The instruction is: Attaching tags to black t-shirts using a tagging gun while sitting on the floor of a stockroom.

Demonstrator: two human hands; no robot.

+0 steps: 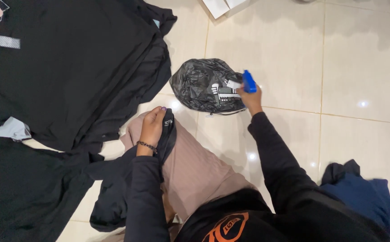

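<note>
1. The person sits on the tiled floor (361,58), one leg in pinkish-brown trousers (195,166) stretched forward, both arms in black sleeves.
2. The left hand (152,127) rests on the knee, and its fingers (158,112) curl closed over the edge of a black garment (114,197) that drapes off the leg and down to the floor. A beaded bracelet (146,145) sits at that wrist.
3. The right hand (250,96) reaches out ahead, and it grips a small blue tool (249,82); the fingers are wrapped tight round it, with the blue end sticking up above the hand.
4. Right against that hand, on its left, lies a crumpled black plastic bag (199,83) on the floor. On top of the bag sits a dark folded item with white printed marks (224,95), just beside the fingertips; whether the hand touches it I cannot tell.
5. Over to the left, a big spread of black shirts (69,67) covers the floor, well apart from the right hand and near the left one.
6. Down at the lower right lies a heap of dark blue cloth (365,192), and at the top edge a white sheet (222,6) lies on the tiles.
</note>
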